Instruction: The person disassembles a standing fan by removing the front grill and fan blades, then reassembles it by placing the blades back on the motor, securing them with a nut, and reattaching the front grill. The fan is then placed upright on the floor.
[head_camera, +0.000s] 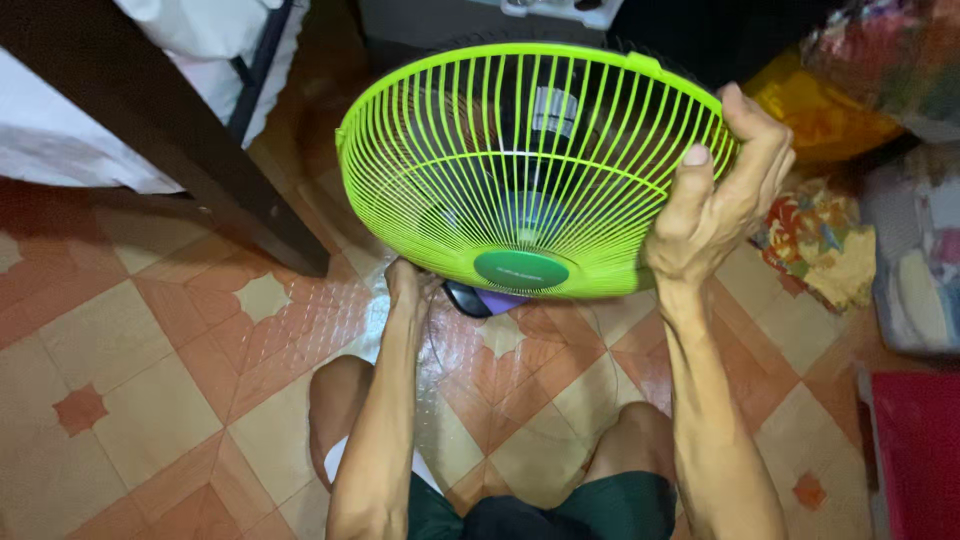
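Note:
A bright green wire fan guard (520, 160) with a dark green round centre cap (521, 269) is held up in front of me, tilted. My right hand (715, 200) grips its right rim, thumb on the front wires. My left hand (405, 285) reaches under the guard's lower left side; its fingers are hidden behind the wires, and what they touch cannot be made out. Through the wires a dark fan body with a purple part (500, 300) shows behind the guard.
A dark wooden beam (170, 130) with white cloth (60, 140) lies at the upper left. Coloured fabric bundles (820, 230) and a yellow bag (820, 110) sit at the right. A red item (915, 450) is at the lower right. My knees rest on the orange patterned tile floor (150, 380).

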